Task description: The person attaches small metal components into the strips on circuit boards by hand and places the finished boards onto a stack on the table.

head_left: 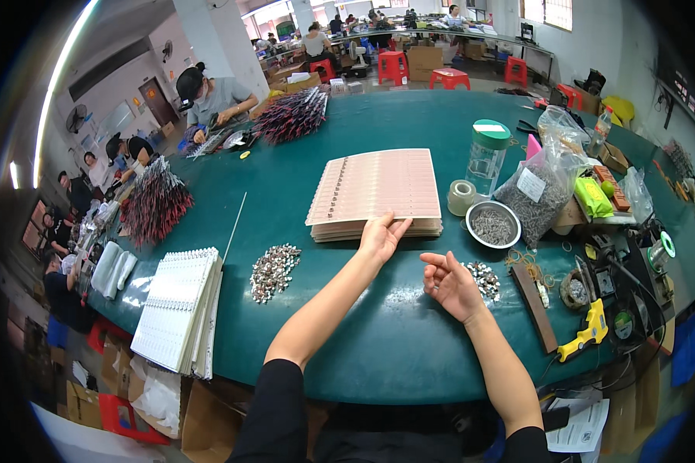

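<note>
A stack of flat pink panels lies in the middle of the green table, with a column of small dark parts near the top panel's left side. My left hand grips the near edge of the top panel. To its right, my right hand hovers with fingers loosely bent and apart, and nothing shows in it. Beside that hand lies a small pile of shiny metal pieces. A larger pile of similar pieces sits left of my left forearm. Just beyond my right hand stands a metal bowl of small grey parts.
White panels are stacked at the left edge. On the right are a tape roll, a green-lidded jar, a bag of screw-like parts, a brown bar and a yellow glue gun. Another person works across the table.
</note>
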A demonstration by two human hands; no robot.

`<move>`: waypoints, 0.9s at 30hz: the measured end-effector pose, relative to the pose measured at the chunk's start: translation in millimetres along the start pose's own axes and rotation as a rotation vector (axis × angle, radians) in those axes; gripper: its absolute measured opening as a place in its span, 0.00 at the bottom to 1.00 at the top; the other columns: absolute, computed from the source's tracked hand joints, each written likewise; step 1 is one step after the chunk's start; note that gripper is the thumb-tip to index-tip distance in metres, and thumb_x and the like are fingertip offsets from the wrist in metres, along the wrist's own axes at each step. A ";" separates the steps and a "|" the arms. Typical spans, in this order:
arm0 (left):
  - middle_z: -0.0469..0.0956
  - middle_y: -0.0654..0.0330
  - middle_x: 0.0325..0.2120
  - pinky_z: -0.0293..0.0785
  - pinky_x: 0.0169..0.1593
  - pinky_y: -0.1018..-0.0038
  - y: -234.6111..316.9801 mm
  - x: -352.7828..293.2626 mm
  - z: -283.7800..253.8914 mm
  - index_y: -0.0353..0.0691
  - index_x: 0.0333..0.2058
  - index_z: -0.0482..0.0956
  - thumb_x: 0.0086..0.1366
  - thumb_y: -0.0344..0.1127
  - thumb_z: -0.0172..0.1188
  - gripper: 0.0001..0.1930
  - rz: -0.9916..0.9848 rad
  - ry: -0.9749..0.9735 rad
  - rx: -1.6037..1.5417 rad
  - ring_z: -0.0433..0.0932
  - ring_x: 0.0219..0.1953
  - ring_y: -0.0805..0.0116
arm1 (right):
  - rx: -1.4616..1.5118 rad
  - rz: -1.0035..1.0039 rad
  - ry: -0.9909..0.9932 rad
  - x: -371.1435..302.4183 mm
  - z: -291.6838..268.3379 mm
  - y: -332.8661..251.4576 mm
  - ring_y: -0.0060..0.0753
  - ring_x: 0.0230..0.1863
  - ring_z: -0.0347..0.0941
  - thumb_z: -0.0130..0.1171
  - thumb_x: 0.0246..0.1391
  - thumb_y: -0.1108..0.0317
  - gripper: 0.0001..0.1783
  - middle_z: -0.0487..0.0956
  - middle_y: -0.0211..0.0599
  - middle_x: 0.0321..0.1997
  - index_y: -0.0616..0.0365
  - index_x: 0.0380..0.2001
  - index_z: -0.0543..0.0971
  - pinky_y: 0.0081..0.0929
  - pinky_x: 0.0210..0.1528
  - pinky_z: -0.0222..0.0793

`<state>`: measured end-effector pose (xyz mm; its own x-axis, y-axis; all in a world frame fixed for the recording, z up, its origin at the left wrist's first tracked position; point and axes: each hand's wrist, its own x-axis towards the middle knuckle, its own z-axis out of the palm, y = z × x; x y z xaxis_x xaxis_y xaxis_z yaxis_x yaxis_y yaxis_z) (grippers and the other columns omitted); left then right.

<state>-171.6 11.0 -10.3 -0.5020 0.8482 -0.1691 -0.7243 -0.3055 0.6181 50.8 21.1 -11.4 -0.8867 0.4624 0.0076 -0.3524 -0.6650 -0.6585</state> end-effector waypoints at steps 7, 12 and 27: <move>0.69 0.45 0.54 0.74 0.62 0.53 -5.3 3.8 -1.5 0.25 0.55 0.62 0.73 0.25 0.45 0.15 -0.008 0.026 -0.008 0.74 0.56 0.47 | -0.025 0.005 0.029 2.4 2.9 -0.6 0.21 0.35 0.72 0.50 0.68 0.49 0.27 0.78 0.29 0.34 0.64 0.52 0.76 0.23 0.41 0.70; 0.71 0.47 0.51 0.79 0.57 0.58 -8.7 2.4 -2.4 0.27 0.54 0.64 0.73 0.28 0.47 0.14 -0.007 0.038 0.023 0.77 0.53 0.52 | -0.017 -0.023 0.019 4.7 -4.1 3.4 0.23 0.35 0.72 0.48 0.69 0.51 0.25 0.78 0.30 0.33 0.64 0.50 0.77 0.22 0.40 0.70; 0.77 0.37 0.49 0.84 0.45 0.66 26.6 -19.1 -37.2 0.21 0.51 0.69 0.72 0.36 0.49 0.20 -0.406 -0.118 0.203 0.82 0.47 0.48 | -0.070 -0.029 0.024 7.6 -14.9 7.2 0.25 0.33 0.68 0.47 0.70 0.55 0.22 0.76 0.29 0.35 0.62 0.53 0.76 0.26 0.40 0.67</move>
<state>-198.8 -29.4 -19.2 -0.1318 0.9285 -0.3472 -0.7379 0.1420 0.6598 46.0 28.6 -27.3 -0.8686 0.4954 0.0102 -0.3555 -0.6089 -0.7091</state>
